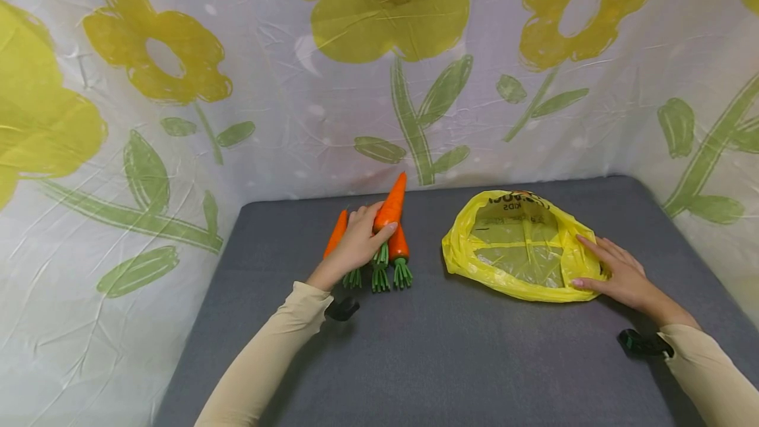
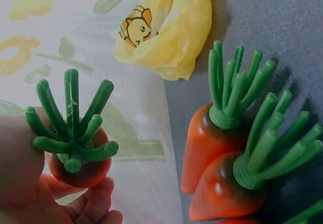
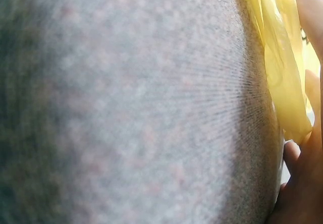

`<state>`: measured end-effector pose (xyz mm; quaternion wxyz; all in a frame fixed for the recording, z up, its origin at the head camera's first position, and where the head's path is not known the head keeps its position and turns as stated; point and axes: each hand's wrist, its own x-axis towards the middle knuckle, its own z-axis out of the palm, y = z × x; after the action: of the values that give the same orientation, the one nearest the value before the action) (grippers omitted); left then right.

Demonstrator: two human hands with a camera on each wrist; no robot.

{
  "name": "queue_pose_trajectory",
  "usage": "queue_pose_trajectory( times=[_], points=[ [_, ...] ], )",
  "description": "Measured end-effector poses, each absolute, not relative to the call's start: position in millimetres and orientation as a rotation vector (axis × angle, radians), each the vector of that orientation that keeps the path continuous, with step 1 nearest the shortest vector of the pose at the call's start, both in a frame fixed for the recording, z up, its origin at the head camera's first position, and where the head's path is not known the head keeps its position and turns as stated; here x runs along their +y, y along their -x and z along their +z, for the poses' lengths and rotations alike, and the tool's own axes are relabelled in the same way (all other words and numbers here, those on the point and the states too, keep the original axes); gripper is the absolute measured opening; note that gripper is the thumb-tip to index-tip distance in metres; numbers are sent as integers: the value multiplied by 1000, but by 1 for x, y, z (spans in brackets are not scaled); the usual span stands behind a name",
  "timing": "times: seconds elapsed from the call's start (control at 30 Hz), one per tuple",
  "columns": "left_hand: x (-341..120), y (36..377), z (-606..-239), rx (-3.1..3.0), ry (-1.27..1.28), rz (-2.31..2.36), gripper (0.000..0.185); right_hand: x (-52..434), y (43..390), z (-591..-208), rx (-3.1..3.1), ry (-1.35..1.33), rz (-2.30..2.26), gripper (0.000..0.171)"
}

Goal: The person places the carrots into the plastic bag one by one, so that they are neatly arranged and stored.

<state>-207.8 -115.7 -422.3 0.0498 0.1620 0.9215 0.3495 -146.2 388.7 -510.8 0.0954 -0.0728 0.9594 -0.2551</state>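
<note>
My left hand [image 1: 369, 234] grips an orange toy carrot [image 1: 391, 206] with green stalks, its tip raised toward the back wall. In the left wrist view the held carrot [image 2: 75, 163] shows its green top between thumb and fingers. Two more carrots [image 1: 336, 234] [image 1: 398, 246] lie on the grey surface beside it, and both carrots [image 2: 204, 143] [image 2: 222, 191] also show in the left wrist view. A yellow plastic bag [image 1: 522, 246] lies flat to the right. My right hand [image 1: 593, 262] rests on the bag's right edge with straight fingers. The bag [image 3: 282, 67] fills the right wrist view's right side.
The grey padded surface [image 1: 450, 348] is walled at the back and both sides by a white cloth with yellow flowers [image 1: 379, 51]. A black wrist mount [image 1: 643, 343] sits by my right sleeve, another mount [image 1: 344, 309] by my left.
</note>
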Motion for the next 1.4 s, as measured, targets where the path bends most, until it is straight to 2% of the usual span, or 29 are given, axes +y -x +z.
queue_pose_trajectory(
  times=[1.4],
  points=[
    [-41, 205, -423, 2751, -658, 982, 63, 389, 147, -512, 2854, 223, -738, 99]
  ],
)
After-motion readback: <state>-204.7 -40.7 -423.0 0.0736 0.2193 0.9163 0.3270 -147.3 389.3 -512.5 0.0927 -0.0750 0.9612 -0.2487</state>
